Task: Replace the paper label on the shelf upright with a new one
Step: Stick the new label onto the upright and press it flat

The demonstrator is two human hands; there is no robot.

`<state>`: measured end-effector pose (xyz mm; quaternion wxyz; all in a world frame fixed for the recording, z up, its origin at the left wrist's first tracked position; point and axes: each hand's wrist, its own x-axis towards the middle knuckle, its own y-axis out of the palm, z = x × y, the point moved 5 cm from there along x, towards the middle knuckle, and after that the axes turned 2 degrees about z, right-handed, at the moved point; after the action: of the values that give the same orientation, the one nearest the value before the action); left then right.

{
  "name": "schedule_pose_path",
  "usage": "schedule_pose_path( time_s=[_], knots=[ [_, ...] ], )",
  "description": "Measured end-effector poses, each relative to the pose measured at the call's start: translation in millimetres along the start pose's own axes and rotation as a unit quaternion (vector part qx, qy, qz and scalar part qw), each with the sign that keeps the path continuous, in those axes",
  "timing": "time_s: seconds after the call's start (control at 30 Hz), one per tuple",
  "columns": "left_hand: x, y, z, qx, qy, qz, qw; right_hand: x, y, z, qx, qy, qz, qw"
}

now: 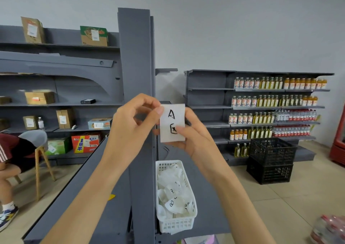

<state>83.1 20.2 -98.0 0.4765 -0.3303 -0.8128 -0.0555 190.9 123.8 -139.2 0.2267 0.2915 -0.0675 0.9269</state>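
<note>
A white paper label (172, 121) with a black "A" and a boxed mark is held just right of the grey shelf upright (138, 66). My left hand (134, 120) pinches its upper left corner between thumb and forefinger. My right hand (194, 131) grips its lower right part, thumb over the boxed mark. The label's left edge sits at the upright's right edge; whether it touches the upright I cannot tell. Below stands a white plastic basket (175, 225) with several crumpled paper labels (174, 202) in it.
The basket rests on a grey shelf board (207, 197). Two stacked black crates (270, 161) stand on the floor at right, before a shelf of drink bottles (274, 103). A seated person (11, 156) is at far left. Boxes sit on the left shelves (61, 103).
</note>
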Motion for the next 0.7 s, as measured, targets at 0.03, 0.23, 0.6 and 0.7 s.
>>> schedule_pose_path(
  time_s=[0.03, 0.23, 0.6, 0.7],
  knots=[
    [5.9, -5.5, -4.9, 0.01, 0.01, -0.004, 1.0, 6.4, 1.5, 8.5, -0.017, -0.014, -0.001, 1.0],
    [41.9, -43.1, -30.2, 0.044, 0.057, -0.039, 0.997, 53.1, 13.3, 69.3, -0.166, -0.113, -0.052, 0.978],
    [112.1, -90.0, -42.7, 0.071, 0.09, -0.094, 0.989, 121.8, 35.3, 135.4, -0.398, -0.182, -0.159, 0.885],
    [122.8, -93.5, -36.2, 0.092, 0.085, -0.098, 0.987, 132.4, 37.1, 136.3, -0.438, -0.169, -0.178, 0.865]
  ],
)
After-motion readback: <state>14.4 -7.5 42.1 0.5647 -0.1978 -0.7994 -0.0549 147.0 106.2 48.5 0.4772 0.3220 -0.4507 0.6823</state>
